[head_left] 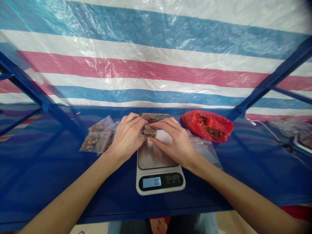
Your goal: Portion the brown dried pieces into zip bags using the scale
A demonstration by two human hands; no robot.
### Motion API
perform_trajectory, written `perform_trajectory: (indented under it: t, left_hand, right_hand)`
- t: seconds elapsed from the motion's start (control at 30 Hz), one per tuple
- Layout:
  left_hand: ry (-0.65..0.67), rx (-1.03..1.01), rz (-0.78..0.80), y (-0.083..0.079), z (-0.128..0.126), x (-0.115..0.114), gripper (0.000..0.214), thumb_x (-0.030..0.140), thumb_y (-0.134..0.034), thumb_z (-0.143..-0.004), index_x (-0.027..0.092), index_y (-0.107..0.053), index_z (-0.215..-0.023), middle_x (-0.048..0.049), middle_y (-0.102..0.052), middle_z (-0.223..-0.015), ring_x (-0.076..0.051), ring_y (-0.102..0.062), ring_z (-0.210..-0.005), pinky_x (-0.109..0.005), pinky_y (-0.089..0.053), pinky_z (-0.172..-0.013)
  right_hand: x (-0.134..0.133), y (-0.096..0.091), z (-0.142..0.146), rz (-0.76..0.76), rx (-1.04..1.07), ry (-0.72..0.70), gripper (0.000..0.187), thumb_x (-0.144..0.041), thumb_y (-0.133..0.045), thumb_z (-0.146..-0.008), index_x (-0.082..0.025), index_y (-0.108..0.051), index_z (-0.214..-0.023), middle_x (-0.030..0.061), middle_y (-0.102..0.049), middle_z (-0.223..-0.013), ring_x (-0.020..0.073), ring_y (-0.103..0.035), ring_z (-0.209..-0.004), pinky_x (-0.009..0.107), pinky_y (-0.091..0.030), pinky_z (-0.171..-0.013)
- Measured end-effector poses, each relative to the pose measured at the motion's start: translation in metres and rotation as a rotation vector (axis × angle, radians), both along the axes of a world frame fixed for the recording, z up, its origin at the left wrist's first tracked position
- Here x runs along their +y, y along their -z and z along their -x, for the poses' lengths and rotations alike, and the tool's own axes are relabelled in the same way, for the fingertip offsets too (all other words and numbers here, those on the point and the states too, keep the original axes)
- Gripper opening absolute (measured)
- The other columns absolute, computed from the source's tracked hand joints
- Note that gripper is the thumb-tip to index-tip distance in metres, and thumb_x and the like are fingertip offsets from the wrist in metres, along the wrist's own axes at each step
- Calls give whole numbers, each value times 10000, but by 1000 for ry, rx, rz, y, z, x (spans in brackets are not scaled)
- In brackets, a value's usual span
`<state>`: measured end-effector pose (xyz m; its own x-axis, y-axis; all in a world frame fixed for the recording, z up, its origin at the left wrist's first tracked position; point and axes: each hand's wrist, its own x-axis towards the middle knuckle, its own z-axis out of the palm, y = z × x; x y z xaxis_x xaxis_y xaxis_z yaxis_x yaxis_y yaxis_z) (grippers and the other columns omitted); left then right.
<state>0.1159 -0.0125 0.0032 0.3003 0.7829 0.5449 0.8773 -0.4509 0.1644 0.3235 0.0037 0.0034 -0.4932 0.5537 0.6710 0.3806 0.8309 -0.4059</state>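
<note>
Both hands pinch one small clear plastic bag (148,131) filled with brown bits, held just above the steel platform of a white digital kitchen scale (156,170). My left hand (126,138) grips the bag's left end with closed fingers. On the bag's right end and top edge my right hand (174,141) is closed too. The scale's lit display reads 0.0. Behind the bag, a flat brownish object (154,116) is partly hidden by my fingers.
Several filled small clear bags (97,138) lie left of the scale on the blue table (243,169). Empty clear bags (207,148) lie right of it, beside an open red bag (207,126) of brown material. A striped tarp hangs behind; blue frame bars flank both sides.
</note>
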Motion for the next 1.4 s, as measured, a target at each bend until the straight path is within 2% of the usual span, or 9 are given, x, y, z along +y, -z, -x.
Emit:
perform_trajectory:
  t: [0.2,0.43,0.63,0.83,0.97,1.1,1.2,1.3,1.4]
  left_hand:
    - [15,-4,-35,-3,-6,-5,132,120,-621,-857,192,-699,-934,-87,-751,-957,-303,-625,-1052,-433,-470,-827]
    - [33,-46,-10,-4,-8,-7,151,137,-665,-816,209,-686,-947,-80,-755,-975,-303,-624,-1066,-434,-475,-855]
    - [86,-71,-46,-4,-10,-9,190,97,-631,-797,192,-692,-950,-75,-750,-932,-280,-639,-1015,-419,-471,-815]
    - [150,-185,-12,-1,-14,-9,165,114,-606,-841,196,-691,-956,-61,-747,-917,-260,-658,-998,-412,-492,-819]
    - [179,-307,69,-3,-16,-11,162,109,-604,-838,215,-680,-934,-50,-736,-911,-243,-667,-987,-398,-517,-842]
    - [279,-373,92,-4,-15,-11,117,129,-598,-871,212,-671,-909,-52,-729,-918,-227,-659,-966,-384,-524,-843]
    - [340,-392,96,-1,-13,-8,138,111,-570,-890,216,-657,-874,-38,-721,-860,-216,-654,-950,-382,-517,-867]
    - [330,-387,92,2,-11,-5,139,99,-611,-853,210,-665,-915,-41,-717,-895,-221,-656,-978,-382,-518,-889]
    - [264,-380,106,5,-8,-2,183,116,-689,-791,201,-681,-953,-55,-702,-970,-232,-657,-994,-373,-526,-863]
  right_hand:
    - [-5,1,0,-86,-8,-9,342,-259,-710,-977,-231,-688,-1317,95,-688,-1138,262,-636,-1066,444,-581,-926]
    - [-13,6,-2,-131,-19,-41,512,-187,-604,-1027,-288,-533,-1524,117,-624,-1255,262,-628,-1162,447,-604,-937]
    - [-19,7,-9,-211,-1,-113,547,-94,-611,-998,-226,-520,-1521,142,-646,-1257,255,-642,-1178,430,-601,-971]
    - [-19,10,-16,-341,-152,-149,664,-99,-572,-1024,-231,-376,-1644,150,-681,-1362,306,-614,-1336,487,-562,-1062]
    - [-21,9,-16,-329,-173,-131,599,-130,-562,-1041,-273,-442,-1610,110,-709,-1355,296,-631,-1340,482,-565,-1077]
    - [-25,-2,-13,-352,-188,-164,455,-154,-513,-1061,-206,-571,-1509,130,-724,-1332,279,-654,-1312,424,-589,-1053]
    - [-25,-6,-13,-355,-207,-200,453,-153,-472,-1069,-206,-566,-1510,142,-701,-1378,277,-649,-1316,417,-597,-1033]
    - [-21,-2,-14,-299,-105,-194,518,-122,-485,-1061,-246,-486,-1564,135,-680,-1383,266,-640,-1314,434,-595,-1025]
    - [-15,3,-15,-185,50,-117,487,-149,-594,-1027,-262,-530,-1496,119,-674,-1311,252,-668,-1224,413,-599,-998]
